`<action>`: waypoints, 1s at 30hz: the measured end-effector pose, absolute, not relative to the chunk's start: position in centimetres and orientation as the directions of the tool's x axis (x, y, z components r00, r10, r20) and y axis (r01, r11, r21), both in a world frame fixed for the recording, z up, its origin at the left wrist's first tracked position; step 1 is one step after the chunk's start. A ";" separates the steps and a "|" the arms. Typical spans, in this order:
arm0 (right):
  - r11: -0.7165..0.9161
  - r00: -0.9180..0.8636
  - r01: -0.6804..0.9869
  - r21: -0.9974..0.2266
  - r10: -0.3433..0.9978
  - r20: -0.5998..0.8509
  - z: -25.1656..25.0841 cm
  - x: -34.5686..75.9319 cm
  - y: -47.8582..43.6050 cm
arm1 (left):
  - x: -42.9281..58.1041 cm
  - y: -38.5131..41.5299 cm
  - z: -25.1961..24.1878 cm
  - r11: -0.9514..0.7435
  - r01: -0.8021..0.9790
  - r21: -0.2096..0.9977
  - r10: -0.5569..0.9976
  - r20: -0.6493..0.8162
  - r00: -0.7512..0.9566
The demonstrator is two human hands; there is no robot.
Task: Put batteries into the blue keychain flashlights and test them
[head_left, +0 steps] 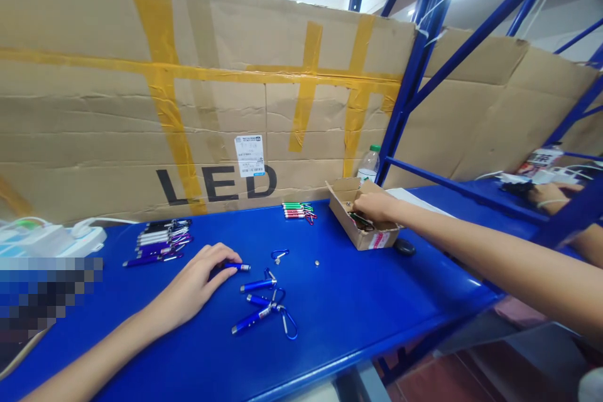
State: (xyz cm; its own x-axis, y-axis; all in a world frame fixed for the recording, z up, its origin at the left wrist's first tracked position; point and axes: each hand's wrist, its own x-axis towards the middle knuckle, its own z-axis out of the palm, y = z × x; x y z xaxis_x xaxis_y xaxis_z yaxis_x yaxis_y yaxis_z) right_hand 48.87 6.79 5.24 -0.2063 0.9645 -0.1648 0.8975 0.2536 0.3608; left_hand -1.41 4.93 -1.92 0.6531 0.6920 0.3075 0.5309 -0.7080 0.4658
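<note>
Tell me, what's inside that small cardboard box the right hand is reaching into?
A few small dark pieces lie on the floor of the cardboard box, too small to identify. The right hand covers the middle, and the near wall hides the rest.

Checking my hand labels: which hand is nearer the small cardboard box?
Right. The right hand reaches into the cardboard box; the left hand rests far to its left, on a blue torch.

Stretches the right arm from the lower right of the frame to the centre right, forearm almost straight, right hand (377,206) turned palm down (fingertips hidden). Rests the left hand (198,286) palm down left of centre, fingers slightly curled, forearm coming from the lower left.
</note>
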 end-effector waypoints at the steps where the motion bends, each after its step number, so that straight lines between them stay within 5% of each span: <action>1: 0.256 -0.208 0.894 0.368 0.964 -0.166 5.3 49.0 7.0 | -1.4 4.9 -1.9 -0.709 0.530 0.465 0.691 0.307 0.655; 18: 0.281 -0.254 0.862 0.421 0.960 -0.120 4.2 49.1 6.8 | -1.5 5.0 -1.8 -0.719 0.528 0.452 0.682 0.309 0.663; 25: 0.239 -0.261 0.892 0.383 0.965 0.006 9.2 46.2 5.2 | -1.4 4.9 -1.8 -0.703 0.535 0.469 0.695 0.293 0.656; 27: 0.293 -0.324 0.899 0.324 0.945 0.044 10.6 43.9 3.6 | -1.4 4.9 -1.8 -0.701 0.536 0.470 0.698 0.294 0.653; 30: 0.600 -0.608 0.790 0.127 0.794 0.032 10.2 39.4 0.5 | -1.4 5.0 -1.8 -0.694 0.542 0.474 0.705 0.290 0.648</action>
State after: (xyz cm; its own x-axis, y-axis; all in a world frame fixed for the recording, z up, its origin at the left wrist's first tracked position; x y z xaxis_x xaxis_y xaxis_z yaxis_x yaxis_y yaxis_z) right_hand 39.40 0.45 10.18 -0.6076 0.7936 0.0315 0.7900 0.5998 0.1273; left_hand -1.38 4.95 -1.76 0.6476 0.7045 0.2903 0.5423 -0.6938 0.4740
